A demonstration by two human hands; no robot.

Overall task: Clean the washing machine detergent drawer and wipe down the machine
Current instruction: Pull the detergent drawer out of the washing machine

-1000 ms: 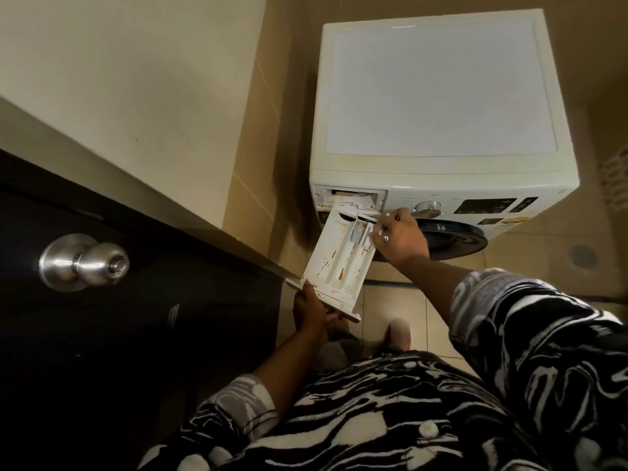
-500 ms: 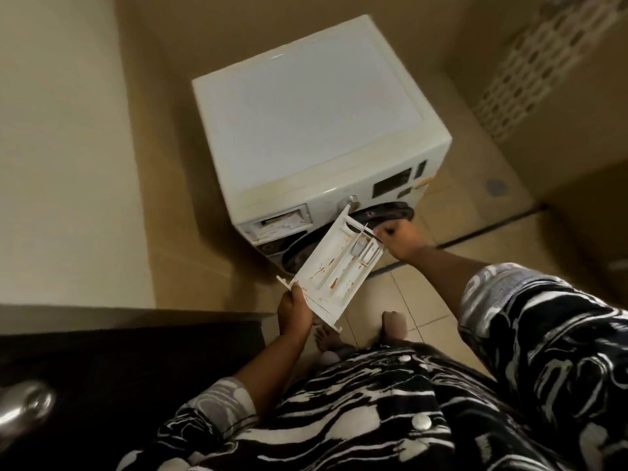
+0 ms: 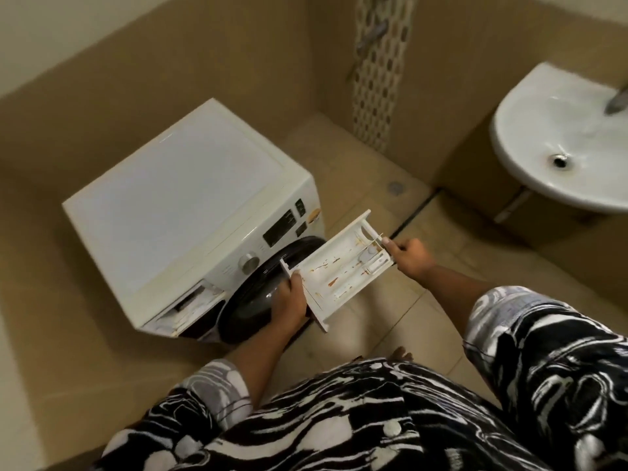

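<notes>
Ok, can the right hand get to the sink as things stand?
Likely yes, with a step: nothing stands between the right hand and the sink, only bare floor. But it grips one end of the detergent drawer, so the drawer comes along.

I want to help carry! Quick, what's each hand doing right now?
Left hand: grips one end of the detergent drawer.
Right hand: holds the drawer's other end, fingers curled.

White detergent drawer (image 3: pixel 339 266), orange-stained compartments upward, removed, held tilted before white washing machine (image 3: pixel 176 198), its drawer slot (image 3: pixel 193 300) open.
</notes>
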